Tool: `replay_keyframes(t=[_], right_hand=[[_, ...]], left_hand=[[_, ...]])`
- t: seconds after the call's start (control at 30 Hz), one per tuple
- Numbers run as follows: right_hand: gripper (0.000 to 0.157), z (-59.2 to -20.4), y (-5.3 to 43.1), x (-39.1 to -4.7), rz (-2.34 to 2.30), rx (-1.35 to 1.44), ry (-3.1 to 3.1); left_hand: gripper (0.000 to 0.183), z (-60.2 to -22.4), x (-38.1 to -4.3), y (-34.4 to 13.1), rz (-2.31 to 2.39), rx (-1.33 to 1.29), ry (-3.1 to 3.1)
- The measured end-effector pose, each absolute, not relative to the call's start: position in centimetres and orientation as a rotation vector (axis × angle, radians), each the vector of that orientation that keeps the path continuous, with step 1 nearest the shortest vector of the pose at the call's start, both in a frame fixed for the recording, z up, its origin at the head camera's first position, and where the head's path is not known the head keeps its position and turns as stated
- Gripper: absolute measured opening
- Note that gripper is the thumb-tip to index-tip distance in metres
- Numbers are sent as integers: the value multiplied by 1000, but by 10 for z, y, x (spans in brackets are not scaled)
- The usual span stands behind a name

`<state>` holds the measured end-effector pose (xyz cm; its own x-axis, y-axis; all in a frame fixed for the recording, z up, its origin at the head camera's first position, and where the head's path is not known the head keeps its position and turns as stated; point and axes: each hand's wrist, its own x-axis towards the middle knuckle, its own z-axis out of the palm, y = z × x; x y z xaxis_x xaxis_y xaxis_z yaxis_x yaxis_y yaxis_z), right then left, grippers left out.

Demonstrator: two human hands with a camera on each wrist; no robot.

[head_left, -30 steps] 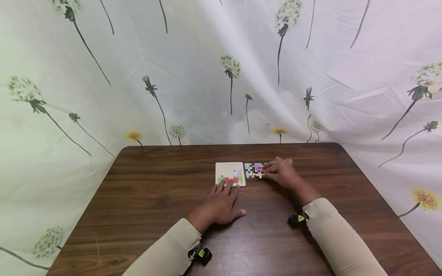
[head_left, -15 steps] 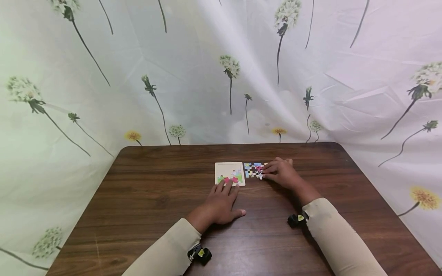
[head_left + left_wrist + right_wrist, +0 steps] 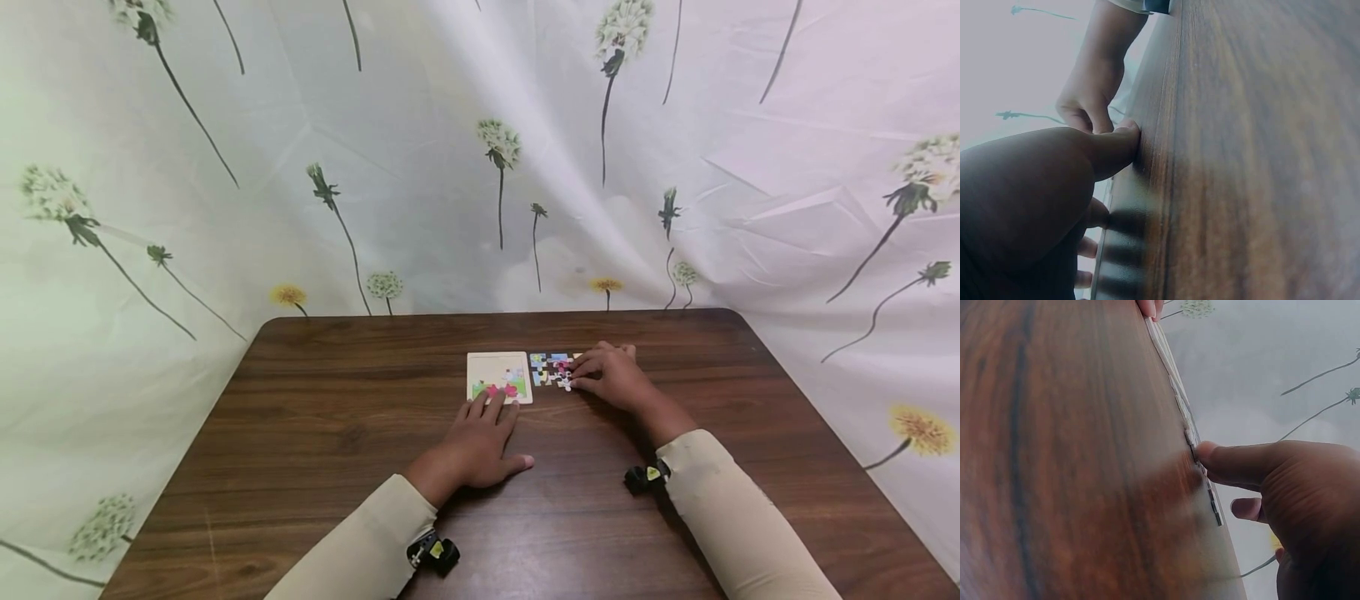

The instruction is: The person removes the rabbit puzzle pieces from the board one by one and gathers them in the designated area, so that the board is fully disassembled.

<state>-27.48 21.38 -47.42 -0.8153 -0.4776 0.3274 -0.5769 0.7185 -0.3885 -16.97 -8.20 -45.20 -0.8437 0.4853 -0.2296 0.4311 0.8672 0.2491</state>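
- Puzzle pieces [image 3: 558,359] lie right of and below the frame's centre, beside the tray [image 3: 489,368].
- Left hand [image 3: 478,446]: fingers spread, touching tray.
- Right hand [image 3: 615,379]: touches pieces; cannot tell if pinching.

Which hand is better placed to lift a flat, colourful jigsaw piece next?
Probably the right hand: its fingertips are at the jigsaw pieces, while the left hand rests at the square, beige board.

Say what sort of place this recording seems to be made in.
Probably an indoor space set up for recording: a wood-grain table stands by a creased, dandelion-print cloth hung like a backdrop, and small black devices are strapped at both wrists. The wider room is out of view.
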Motion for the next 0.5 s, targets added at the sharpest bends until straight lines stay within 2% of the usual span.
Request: replay_keyframes(t=[0.5], right_hand=[[4,-475,214,-276,742,870,-2711]], left_hand=[[90,-452,-171,-81,258,689,2758]])
